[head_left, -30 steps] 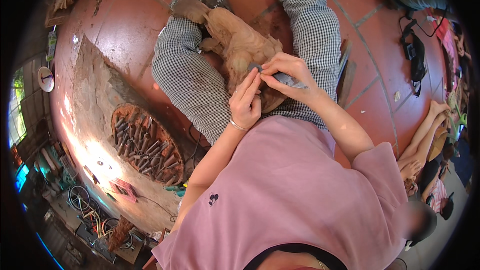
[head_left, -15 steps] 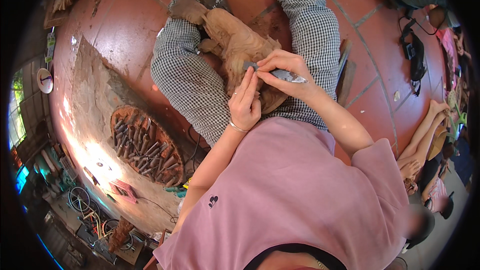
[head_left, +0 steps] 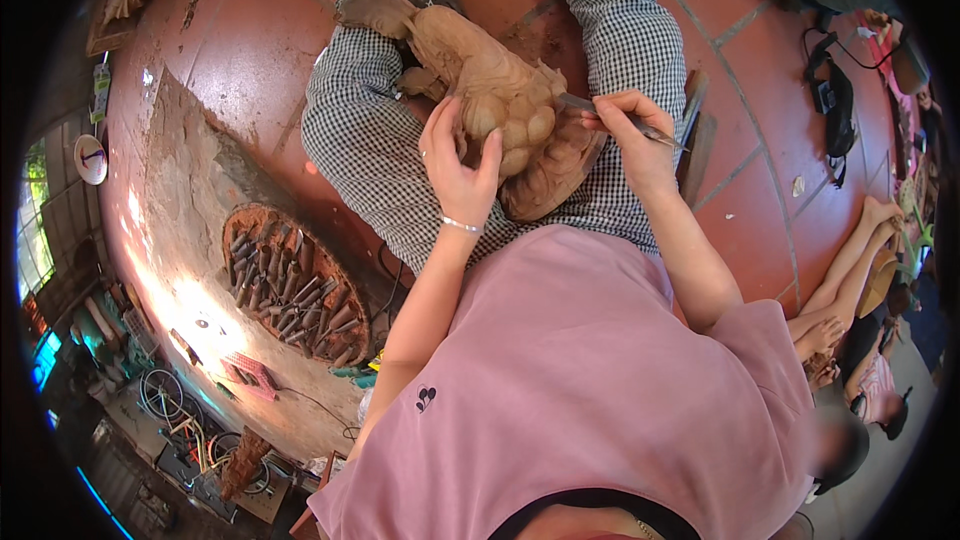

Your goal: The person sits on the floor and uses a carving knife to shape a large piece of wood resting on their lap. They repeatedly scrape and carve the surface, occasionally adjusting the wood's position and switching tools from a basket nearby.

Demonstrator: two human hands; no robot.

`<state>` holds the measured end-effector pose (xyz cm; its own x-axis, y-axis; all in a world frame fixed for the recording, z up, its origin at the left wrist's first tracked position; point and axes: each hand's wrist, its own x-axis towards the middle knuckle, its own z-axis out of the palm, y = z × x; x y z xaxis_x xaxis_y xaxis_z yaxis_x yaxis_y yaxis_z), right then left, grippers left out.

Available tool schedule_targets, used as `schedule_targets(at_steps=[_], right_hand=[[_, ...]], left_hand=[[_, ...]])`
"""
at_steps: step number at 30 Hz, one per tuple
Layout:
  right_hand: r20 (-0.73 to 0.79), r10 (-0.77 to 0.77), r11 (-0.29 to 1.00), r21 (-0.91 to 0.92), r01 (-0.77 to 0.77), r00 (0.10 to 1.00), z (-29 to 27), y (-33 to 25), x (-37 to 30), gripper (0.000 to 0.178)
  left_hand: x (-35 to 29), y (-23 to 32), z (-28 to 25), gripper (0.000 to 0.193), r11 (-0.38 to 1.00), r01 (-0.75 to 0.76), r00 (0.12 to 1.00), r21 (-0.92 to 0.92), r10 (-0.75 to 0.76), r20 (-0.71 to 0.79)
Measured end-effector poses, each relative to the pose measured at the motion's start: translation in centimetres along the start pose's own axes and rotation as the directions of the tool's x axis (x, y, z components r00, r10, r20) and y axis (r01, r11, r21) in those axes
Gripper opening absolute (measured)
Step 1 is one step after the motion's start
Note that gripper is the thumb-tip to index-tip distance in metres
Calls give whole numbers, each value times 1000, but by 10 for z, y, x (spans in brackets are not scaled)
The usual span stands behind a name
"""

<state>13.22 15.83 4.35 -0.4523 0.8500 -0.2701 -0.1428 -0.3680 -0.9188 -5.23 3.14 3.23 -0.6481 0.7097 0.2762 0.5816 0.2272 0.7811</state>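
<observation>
A brown wood carving (head_left: 520,125) with rounded lumps lies between my legs, its far end by my left knee. My left hand (head_left: 462,165) holds its near left side, the thumb on the lumps and the fingers along the edge. In my right hand (head_left: 640,140) is a slim grey tool (head_left: 658,133), pinched between thumb and fingers. A flat grey end (head_left: 574,102) of what I hold reaches the carving's right edge. I cannot make out whether that end is a separate piece.
On my left, a big wooden slab (head_left: 185,210) bears a hollow filled with several carving tools (head_left: 290,290). Wood strips (head_left: 697,150) lie beside my right leg on the red tiled floor (head_left: 740,90). A black strap (head_left: 835,115) lies farther right, near another person's bare legs (head_left: 848,255).
My hands have come apart from over the carving. The left moved left onto its side; the right moved right with the grey tool. More of the rounded lumps now shows.
</observation>
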Motion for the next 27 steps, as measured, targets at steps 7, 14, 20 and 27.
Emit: schedule_targets(at_steps=[7,14,20,27], right_hand=[[7,-50,997,-50,50,999,-3,-1,-1,9],[62,-145,980,-128,152,988,13,1,-11,7],[392,-520,571,-500,651,758,53,-6,-29,18],[508,-451,525,-514,678,734,84,14,-29,25]], left_hand=[[8,-17,-3,43,992,72,987,-101,-56,154],[15,-23,-14,42,992,71,965,-106,-41,259],[-1,-17,-17,39,993,-118,993,-32,118,-1],[-46,1,-24,77,925,-124,977,-359,177,118]])
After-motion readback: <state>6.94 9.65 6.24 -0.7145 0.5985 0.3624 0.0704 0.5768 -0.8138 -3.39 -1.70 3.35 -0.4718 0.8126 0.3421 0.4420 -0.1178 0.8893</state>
